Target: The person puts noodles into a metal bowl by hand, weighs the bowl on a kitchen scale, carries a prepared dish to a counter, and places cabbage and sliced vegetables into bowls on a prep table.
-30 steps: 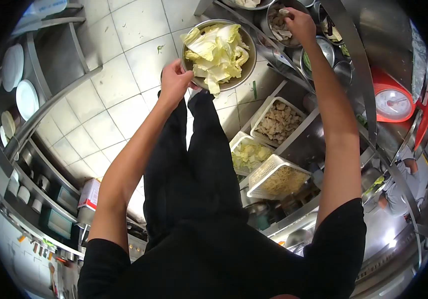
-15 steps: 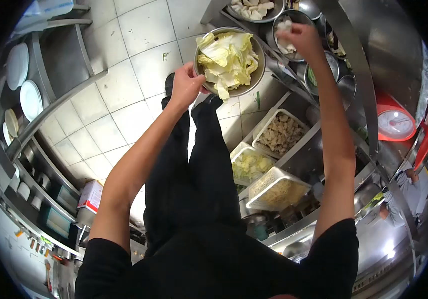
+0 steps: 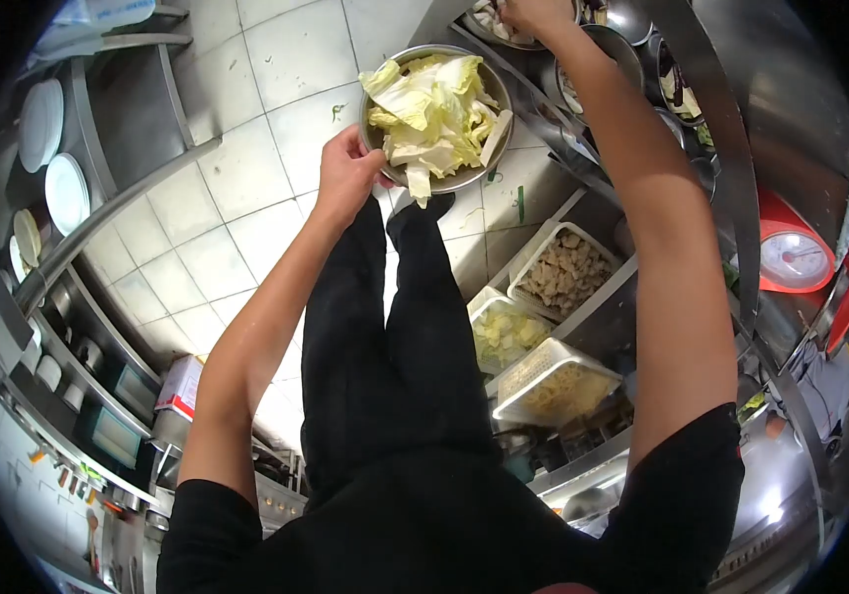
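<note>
My left hand (image 3: 350,170) grips the rim of a round metal bowl (image 3: 503,89) at its lower left side. Pale yellow-green cabbage leaves (image 3: 434,109) fill the bowl, and a pale strip (image 3: 494,137) lies at its right edge. At the top, my right hand (image 3: 535,16) reaches into a metal bowl of whitish pieces (image 3: 489,18); its fingers are bunched at the pieces, and what they hold is too small to tell. Just below that forearm is another metal bowl (image 3: 614,45), partly hidden by the arm.
White baskets hold chunky pale pieces (image 3: 565,270), cut cabbage (image 3: 509,332) and pale shreds (image 3: 558,384) at lower right. A red scale (image 3: 796,252) stands at the right. Stacked plates (image 3: 66,194) sit on the left shelf. A person in grey (image 3: 820,396) is at the far right.
My right hand has moved up and left from the middle bowl to the upper one. A pale strip now lies on the cabbage bowl's right edge. My left hand keeps its grip.
</note>
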Demonstrator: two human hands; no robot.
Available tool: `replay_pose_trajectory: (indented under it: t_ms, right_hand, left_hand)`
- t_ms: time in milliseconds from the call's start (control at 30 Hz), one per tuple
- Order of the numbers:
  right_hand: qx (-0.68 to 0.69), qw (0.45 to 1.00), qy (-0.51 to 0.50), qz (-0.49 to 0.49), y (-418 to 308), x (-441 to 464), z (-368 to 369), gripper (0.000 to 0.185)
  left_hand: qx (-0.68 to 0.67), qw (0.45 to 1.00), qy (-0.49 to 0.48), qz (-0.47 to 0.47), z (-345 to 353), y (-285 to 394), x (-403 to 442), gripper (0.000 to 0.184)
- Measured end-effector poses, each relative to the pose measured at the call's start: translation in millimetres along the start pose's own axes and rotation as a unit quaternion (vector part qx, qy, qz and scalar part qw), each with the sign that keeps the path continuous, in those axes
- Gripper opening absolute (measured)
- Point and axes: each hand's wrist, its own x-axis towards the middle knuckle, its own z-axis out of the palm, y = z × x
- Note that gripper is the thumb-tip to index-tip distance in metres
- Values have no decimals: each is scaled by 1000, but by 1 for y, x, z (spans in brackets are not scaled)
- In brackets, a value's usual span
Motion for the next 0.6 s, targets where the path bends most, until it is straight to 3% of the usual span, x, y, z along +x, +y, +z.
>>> replay_pose_trajectory:
  t_ms: [100, 167, 300, 367, 467, 600]
  right_hand:
    - [-27, 997, -53, 54, 7, 6, 2, 22]
    - [88, 988, 112, 65, 19, 2, 6, 25]
    - [166, 976, 132, 47, 26, 16, 31, 29]
    - [352, 918, 43, 178, -1, -3, 7, 33]
    - [308, 916, 9, 256, -23, -17, -20, 32]
    - [244, 947, -32, 206, -5, -9, -5, 30]
  left_hand:
    - [8, 1000, 0, -7, -3, -7, 2, 16]
    - [2, 1000, 3, -9, -1, -11, 4, 16]
    - [-32, 999, 2, -1, 0, -20, 7, 18]
    - [-36, 999, 2, -3, -1, -21, 9, 19]
    - [-24, 1000, -7, -4, -2, -18, 10, 21]
    - [-21, 1000, -7, 6, 1, -11, 11, 23]
